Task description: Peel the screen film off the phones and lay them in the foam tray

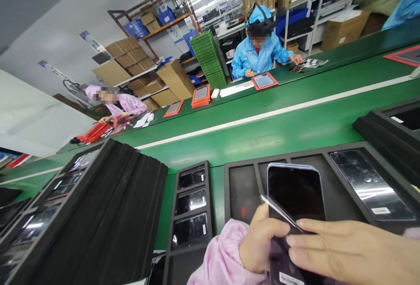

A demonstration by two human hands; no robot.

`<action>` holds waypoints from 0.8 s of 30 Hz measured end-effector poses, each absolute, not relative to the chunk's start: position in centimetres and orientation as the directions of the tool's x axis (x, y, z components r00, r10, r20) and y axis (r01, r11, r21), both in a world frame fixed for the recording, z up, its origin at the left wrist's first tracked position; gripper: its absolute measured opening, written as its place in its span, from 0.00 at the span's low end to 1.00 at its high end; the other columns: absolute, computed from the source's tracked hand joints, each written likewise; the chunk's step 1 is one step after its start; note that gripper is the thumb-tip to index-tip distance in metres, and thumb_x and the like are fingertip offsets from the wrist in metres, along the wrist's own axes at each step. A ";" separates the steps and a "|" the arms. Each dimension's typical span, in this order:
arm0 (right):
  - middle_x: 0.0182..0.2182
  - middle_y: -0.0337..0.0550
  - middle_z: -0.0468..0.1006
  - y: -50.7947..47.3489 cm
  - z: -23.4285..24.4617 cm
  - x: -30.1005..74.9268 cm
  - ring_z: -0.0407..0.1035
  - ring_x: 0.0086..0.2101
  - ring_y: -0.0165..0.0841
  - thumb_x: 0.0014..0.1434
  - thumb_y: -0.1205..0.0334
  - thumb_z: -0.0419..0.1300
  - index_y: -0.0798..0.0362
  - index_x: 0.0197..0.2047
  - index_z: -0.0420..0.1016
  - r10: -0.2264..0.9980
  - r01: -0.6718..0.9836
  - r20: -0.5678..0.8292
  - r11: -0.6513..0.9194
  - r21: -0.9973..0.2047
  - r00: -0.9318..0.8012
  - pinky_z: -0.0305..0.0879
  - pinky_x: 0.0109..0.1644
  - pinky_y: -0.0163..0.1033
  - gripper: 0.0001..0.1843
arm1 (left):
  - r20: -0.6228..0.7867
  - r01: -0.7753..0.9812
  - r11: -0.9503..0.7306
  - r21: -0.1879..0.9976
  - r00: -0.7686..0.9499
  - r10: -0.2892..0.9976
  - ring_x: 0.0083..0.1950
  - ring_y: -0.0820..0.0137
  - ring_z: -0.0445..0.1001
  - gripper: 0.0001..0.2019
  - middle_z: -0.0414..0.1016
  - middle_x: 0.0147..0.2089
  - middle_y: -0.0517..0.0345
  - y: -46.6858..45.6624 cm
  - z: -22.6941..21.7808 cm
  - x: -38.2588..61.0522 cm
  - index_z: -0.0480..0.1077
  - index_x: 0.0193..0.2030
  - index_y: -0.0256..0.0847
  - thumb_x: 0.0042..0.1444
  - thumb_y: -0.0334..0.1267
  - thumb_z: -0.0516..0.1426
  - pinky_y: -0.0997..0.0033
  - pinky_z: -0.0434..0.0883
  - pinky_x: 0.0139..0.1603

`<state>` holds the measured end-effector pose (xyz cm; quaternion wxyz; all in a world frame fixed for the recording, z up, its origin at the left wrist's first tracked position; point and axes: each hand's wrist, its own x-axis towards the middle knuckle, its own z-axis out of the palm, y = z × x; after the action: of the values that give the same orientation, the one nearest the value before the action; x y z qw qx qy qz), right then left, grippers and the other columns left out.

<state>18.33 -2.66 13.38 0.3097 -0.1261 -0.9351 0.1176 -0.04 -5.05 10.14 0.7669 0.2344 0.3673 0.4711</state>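
A smartphone (295, 188) with a black screen and pale blue edge is tilted up in front of me. A second edge shows just behind its top. My left hand (260, 241) grips its left side, thumb across the front. A thin clear film (278, 208) stands partly lifted off the screen, its edge running diagonally between my hands. My right hand (354, 250) lies over the lower screen with fingers stretched out and flat. Below them a white barcode label (290, 279) shows. Behind the phone is a black foam tray (259, 162) holding another phone (370, 184) at its right.
A narrow black tray (210, 197) with several phones lies left of my hands. Farther left stands a tall stack of black trays (121, 206); more trays (370, 123) are at right. Across the green bench (243, 140), two people work beside red-framed items (201, 96).
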 end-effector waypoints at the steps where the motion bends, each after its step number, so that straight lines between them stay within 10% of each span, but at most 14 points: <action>1: 0.48 0.29 0.75 -2.2 13.5 18.3 0.70 0.48 0.31 0.60 0.60 0.55 0.42 0.44 0.75 0.165 0.077 0.495 0.978 -0.193 -0.853 0.71 0.51 0.33 0.11 | -0.353 -0.566 0.460 0.684 0.294 0.888 0.35 0.67 0.69 0.11 0.74 0.28 0.56 -5.0 10.1 0.0 0.74 0.27 0.37 0.39 0.42 0.64 0.68 0.64 0.42; 3: 0.52 0.38 0.72 -0.9 13.5 18.5 0.66 0.51 0.35 0.61 0.65 0.50 0.46 0.45 0.75 0.071 0.046 0.454 0.997 -0.066 -0.888 0.71 0.50 0.40 0.14 | -0.384 -0.615 0.509 0.601 0.336 0.860 0.42 0.63 0.71 0.18 0.75 0.34 0.52 -4.9 10.0 0.4 0.75 0.34 0.36 0.45 0.50 0.61 0.65 0.64 0.47; 6: 0.50 0.46 0.72 1.0 12.6 18.5 0.67 0.46 0.43 0.62 0.64 0.51 0.48 0.36 0.73 0.279 0.278 0.562 0.956 -0.089 -0.779 0.68 0.43 0.50 0.10 | -0.408 -0.707 0.548 0.448 0.384 0.828 0.47 0.58 0.72 0.22 0.77 0.37 0.50 -4.7 9.7 1.1 0.74 0.40 0.36 0.47 0.53 0.57 0.61 0.64 0.51; 14: 0.34 0.48 0.73 1.7 10.1 16.2 0.69 0.39 0.45 0.64 0.60 0.49 0.49 0.26 0.65 0.745 0.632 0.583 0.629 -0.452 -0.325 0.62 0.43 0.54 0.15 | -0.443 -0.764 0.521 0.381 0.344 0.828 0.55 0.54 0.70 0.20 0.78 0.41 0.50 -4.2 9.0 1.2 0.74 0.40 0.35 0.47 0.49 0.59 0.59 0.61 0.59; 18: 0.26 0.43 0.74 1.0 8.3 16.2 0.69 0.24 0.38 0.56 0.46 0.52 0.49 0.34 0.66 0.981 0.516 0.150 0.193 -0.835 -0.124 0.64 0.24 0.42 0.15 | -0.458 -0.778 0.521 0.350 0.343 0.820 0.53 0.49 0.71 0.24 0.78 0.40 0.46 -4.0 8.1 1.1 0.74 0.37 0.33 0.43 0.55 0.61 0.54 0.64 0.56; 24: 0.18 0.36 0.71 0.9 7.7 17.1 0.58 0.13 0.27 0.44 0.42 0.59 0.50 0.30 0.65 0.930 0.398 -0.328 -0.240 -0.885 -0.168 0.55 0.16 0.34 0.20 | -0.466 -0.751 0.395 0.529 0.132 0.875 0.46 0.56 0.76 0.19 0.79 0.36 0.52 -3.7 7.3 1.0 0.72 0.40 0.37 0.42 0.43 0.66 0.56 0.68 0.51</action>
<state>17.14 0.90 7.66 0.2559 -0.5919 -0.5608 0.5193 1.01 -3.66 7.35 0.7476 0.0833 0.3723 0.5437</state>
